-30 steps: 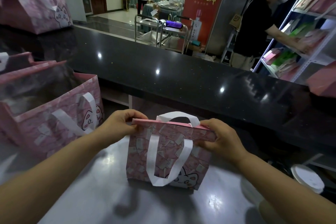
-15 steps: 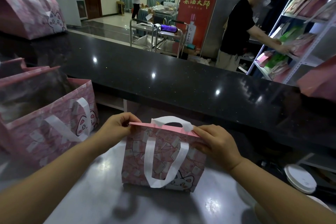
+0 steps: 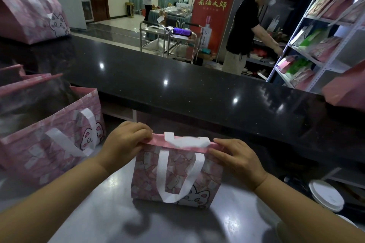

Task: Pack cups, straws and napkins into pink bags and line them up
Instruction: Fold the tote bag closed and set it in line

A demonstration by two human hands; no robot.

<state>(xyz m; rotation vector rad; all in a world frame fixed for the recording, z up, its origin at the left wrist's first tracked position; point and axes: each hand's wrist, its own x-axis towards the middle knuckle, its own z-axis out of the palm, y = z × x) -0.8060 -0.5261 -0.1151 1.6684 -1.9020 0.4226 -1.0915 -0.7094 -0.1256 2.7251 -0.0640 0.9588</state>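
Pink cat-printed paper bag upright on grey tabletop. Left hand and right hand: each grip pinches the top rim together. Advise even pressure, white strap handles kept clear.

We find the bag standing on the worktop, with our left hand and right hand holding its top corners. A larger bag stands left of it, a lid lies right of it, and a ledge runs behind it.
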